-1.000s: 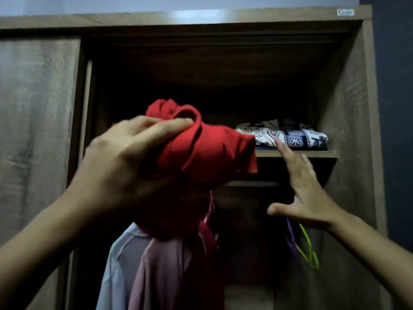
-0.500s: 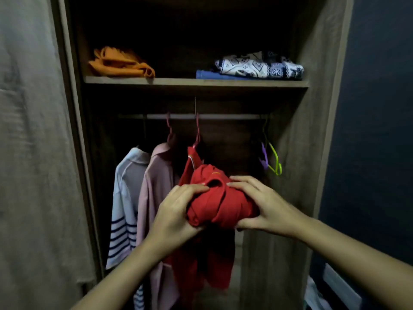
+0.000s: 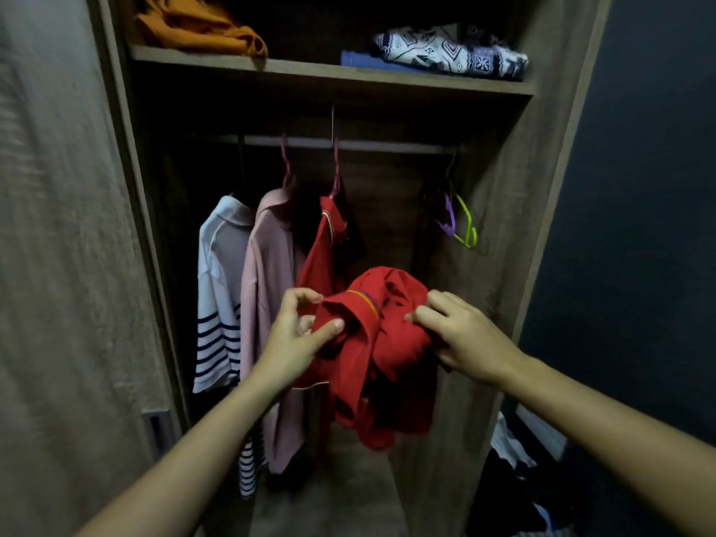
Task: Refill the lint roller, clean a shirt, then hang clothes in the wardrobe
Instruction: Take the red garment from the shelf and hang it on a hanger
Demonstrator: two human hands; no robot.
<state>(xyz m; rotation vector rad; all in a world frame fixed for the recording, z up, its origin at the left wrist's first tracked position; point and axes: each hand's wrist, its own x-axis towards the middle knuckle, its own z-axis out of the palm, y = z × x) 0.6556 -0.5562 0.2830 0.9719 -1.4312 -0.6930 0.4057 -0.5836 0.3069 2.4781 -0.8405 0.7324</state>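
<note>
A bunched red shirt (image 3: 381, 354) with a striped collar edge hangs between my two hands in front of the open wardrobe. My left hand (image 3: 296, 339) pinches its collar on the left side. My right hand (image 3: 457, 335) grips the cloth on the right. Behind it runs the hanging rail (image 3: 387, 144), which carries a white striped shirt (image 3: 219, 288), a pink shirt (image 3: 271, 304) and a red garment (image 3: 323, 246). Empty purple and green hangers (image 3: 459, 222) hang at the rail's right end.
The shelf (image 3: 329, 73) above the rail holds an orange cloth (image 3: 201, 27) on the left and a patterned folded cloth (image 3: 449, 52) on the right. A wardrobe door panel (image 3: 58, 265) stands at the left. Loose clothes (image 3: 519, 478) lie low at the right.
The red shirt came down from shelf height to below the rail. My right hand joined the left on it, and the bundle has loosened, its lower part now hanging down.
</note>
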